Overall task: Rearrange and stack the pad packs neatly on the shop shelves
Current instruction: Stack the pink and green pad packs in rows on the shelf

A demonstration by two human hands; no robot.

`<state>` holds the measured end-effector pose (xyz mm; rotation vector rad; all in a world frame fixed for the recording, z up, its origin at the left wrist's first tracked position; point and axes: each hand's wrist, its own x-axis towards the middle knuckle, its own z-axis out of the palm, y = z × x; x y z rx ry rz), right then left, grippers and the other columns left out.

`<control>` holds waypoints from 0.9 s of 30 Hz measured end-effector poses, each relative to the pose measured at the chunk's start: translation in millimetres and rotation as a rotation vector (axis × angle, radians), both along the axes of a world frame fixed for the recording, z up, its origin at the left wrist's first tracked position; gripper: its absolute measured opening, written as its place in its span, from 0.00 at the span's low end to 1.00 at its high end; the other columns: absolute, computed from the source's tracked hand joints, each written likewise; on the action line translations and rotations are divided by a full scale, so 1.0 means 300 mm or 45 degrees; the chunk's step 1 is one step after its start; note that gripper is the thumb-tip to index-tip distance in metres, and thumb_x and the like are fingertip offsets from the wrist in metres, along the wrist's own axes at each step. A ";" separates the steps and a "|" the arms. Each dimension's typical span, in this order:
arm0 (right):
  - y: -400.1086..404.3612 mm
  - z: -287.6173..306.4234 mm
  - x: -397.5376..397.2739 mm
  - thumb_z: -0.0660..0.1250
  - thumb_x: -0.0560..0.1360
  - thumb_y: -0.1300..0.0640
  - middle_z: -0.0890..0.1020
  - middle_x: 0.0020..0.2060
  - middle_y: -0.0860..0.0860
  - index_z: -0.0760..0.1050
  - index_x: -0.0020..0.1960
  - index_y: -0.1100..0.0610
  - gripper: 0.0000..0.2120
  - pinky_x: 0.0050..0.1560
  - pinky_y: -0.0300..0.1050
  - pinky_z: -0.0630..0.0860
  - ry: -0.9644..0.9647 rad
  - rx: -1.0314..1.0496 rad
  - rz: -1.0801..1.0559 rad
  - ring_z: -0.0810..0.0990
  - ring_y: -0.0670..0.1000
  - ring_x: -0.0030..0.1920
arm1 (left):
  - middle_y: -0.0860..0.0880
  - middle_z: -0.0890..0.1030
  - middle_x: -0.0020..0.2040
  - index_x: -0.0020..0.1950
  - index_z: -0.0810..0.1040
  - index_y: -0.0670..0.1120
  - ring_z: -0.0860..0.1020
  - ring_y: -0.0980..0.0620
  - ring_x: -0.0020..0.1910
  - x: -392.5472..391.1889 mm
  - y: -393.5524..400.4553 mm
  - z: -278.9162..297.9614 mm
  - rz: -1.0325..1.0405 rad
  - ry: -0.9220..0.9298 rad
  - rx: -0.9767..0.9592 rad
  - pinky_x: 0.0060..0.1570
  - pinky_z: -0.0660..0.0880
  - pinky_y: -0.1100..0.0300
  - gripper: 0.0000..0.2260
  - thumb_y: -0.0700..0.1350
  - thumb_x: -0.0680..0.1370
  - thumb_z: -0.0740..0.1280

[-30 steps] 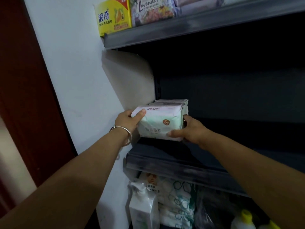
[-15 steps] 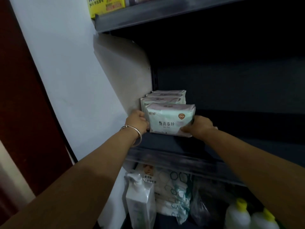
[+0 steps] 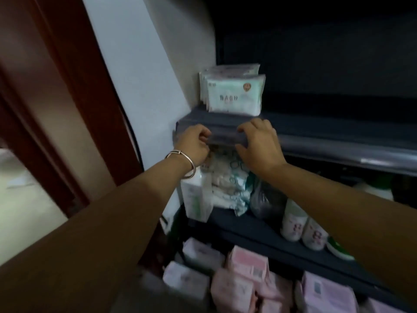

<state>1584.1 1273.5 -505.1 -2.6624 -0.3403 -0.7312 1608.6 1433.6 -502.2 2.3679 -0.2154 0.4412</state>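
A row of pale green pad packs (image 3: 233, 96) stands upright at the left end of the dark shelf (image 3: 316, 132), against the white side wall. Both my hands are below the packs, in front of the shelf's front edge, and hold nothing. My left hand (image 3: 195, 146), with a silver bangle on the wrist, has loosely curled fingers. My right hand (image 3: 259, 146) has relaxed, slightly bent fingers. Several pink pad packs (image 3: 246, 279) lie jumbled on the bottom shelf.
The shelf below holds a white carton (image 3: 195, 199), a crumpled white-and-teal pack (image 3: 228, 188), a dark bag (image 3: 264, 199) and white bottles (image 3: 295, 222). A dark red door frame (image 3: 67, 109) stands to the left of the white wall.
Both hands let go of the front green pack, left standing on the shelf, and pulled back down to the shelf's front edge. The camera tilted downward, showing the lower shelves.
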 end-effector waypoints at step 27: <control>0.311 -1.052 0.018 0.66 0.76 0.52 0.75 0.61 0.59 0.72 0.63 0.63 0.20 0.56 0.45 0.73 1.323 -0.436 0.304 0.75 0.57 0.60 | 0.48 0.68 0.69 0.72 0.65 0.50 0.66 0.48 0.68 -0.138 0.289 -1.106 -0.387 1.047 0.887 0.65 0.67 0.57 0.36 0.47 0.67 0.77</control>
